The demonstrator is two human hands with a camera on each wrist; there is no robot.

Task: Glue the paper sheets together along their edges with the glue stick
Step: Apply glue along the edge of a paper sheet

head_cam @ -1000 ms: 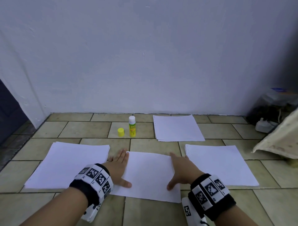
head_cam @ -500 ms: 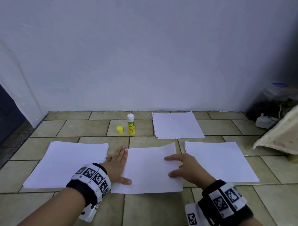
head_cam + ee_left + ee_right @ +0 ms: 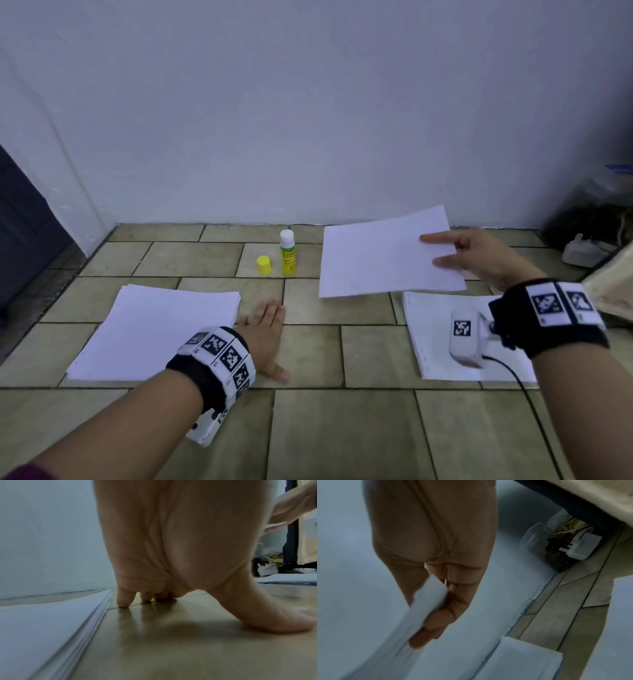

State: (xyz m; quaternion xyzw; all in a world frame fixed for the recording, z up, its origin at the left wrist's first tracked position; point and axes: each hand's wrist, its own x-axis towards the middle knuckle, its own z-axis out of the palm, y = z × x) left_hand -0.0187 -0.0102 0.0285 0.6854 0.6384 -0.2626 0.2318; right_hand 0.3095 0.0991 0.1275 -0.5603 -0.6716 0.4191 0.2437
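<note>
R hand (image 3: 479, 257): pinches a single paper sheet (image 3: 383, 253) at its right edge, thumb on top, fingers under; sheet is in the air, roughly level, right of the glue stick (image 3: 287, 253). Edge grip keeps the face free, prob. so it can be laid flat.
L hand (image 3: 265, 337): spread flat, palm down on the tiled floor (image 3: 342, 428), nearer the camera than the glue stick; holds nothing. L wrist view shows the fingertips (image 3: 122, 601) and thumb on bare tile. Looks like a brace while the other arm reaches.
Glue stick: upright by the wall, uncapped, untouched.
Yellow cap (image 3: 264, 265): on the tile just left of the glue stick, apart from it.
Left stack (image 3: 154, 335): paper pile left of and nearer than the glue stick, just beside L hand, not touched.
Right stack (image 3: 435, 329): pile right of and nearer than the glue stick, partly behind the R wrist.
Far stack (image 3: 522, 660): seen only in R wrist view, under the held sheet.
Step (judged): carrying sheet toward far stack; no glue being applied.
Risk: thin sheet, one-edge pinch; may droop or land skewed.
</note>
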